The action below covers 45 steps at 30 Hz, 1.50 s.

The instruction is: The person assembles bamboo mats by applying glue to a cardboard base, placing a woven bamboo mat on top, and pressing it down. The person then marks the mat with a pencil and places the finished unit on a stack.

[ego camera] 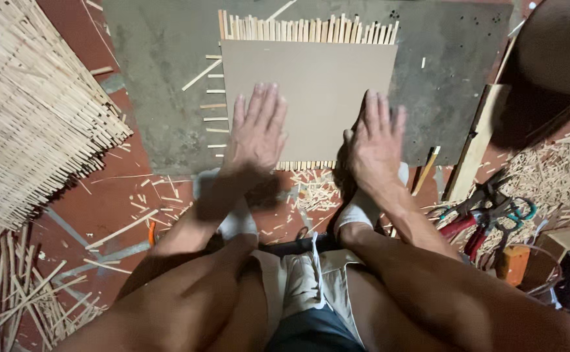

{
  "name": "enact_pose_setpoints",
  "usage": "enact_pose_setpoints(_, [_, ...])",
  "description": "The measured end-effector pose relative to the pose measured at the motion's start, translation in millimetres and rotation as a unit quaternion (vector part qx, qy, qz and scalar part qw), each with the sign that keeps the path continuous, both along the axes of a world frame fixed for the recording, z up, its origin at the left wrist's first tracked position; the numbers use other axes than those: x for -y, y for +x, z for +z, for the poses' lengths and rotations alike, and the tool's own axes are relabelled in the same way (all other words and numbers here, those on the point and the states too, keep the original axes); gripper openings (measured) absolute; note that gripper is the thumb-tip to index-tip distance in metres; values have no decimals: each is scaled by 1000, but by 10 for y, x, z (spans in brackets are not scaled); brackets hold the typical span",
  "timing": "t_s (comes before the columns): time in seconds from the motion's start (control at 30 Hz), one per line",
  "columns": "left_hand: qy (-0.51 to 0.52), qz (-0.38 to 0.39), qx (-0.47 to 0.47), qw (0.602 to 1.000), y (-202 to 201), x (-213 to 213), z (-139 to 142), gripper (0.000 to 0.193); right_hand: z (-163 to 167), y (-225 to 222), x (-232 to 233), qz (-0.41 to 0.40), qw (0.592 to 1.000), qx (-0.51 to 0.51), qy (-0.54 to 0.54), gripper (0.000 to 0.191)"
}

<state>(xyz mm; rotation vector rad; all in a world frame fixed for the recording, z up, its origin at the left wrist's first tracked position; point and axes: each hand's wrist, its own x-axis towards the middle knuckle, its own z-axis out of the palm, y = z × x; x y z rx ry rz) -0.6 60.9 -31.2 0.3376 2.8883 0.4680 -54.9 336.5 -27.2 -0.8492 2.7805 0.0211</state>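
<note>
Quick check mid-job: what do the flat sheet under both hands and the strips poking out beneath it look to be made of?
The sheet looks like cardboard or thin fibreboard: matte, even grey-brown, crisp straight edges, no grain. The strips look like split bamboo or cane: pale tan, narrow, fibrous, unevenly cut ends, unvarnished. Both the left hand and the right hand lie flat on the sheet.

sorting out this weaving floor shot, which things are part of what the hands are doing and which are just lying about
In hand:
- left hand and right hand, both flat on the brown board
- woven strips sticking out from under the board
- grey slab beneath them

Lying about:
- stack of woven mats
- loose strips
- pliers and scissors
- wooden batten
</note>
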Motion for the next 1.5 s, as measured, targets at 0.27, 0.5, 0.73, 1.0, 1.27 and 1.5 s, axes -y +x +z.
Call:
enact_pose_setpoints(0.27, [11,13,-56,998,-33,-19,87,73,-238,-178,792,82,987,77,-115,66])
enact_pose_setpoints(0.5, [57,36,22,998,-191,2,94,73,-45,-431,953,99,975,51,-191,61])
enact_pose_setpoints(0.73, [60,23,29,998,-440,231,-101,78,-64,-390,890,74,983,76,-150,65])
enact_pose_setpoints(1.0, [45,61,47,996,-486,156,-69,85,-142,-444,261,-114,988,66,-86,82])
enact_pose_setpoints(1.27, [-10,150,90,985,-620,-5,60,101,-252,-445,495,-143,987,35,-60,87])
enact_pose_setpoints(1.5, [-54,33,21,998,-543,29,20,75,-265,-471,849,-48,990,52,-122,80])
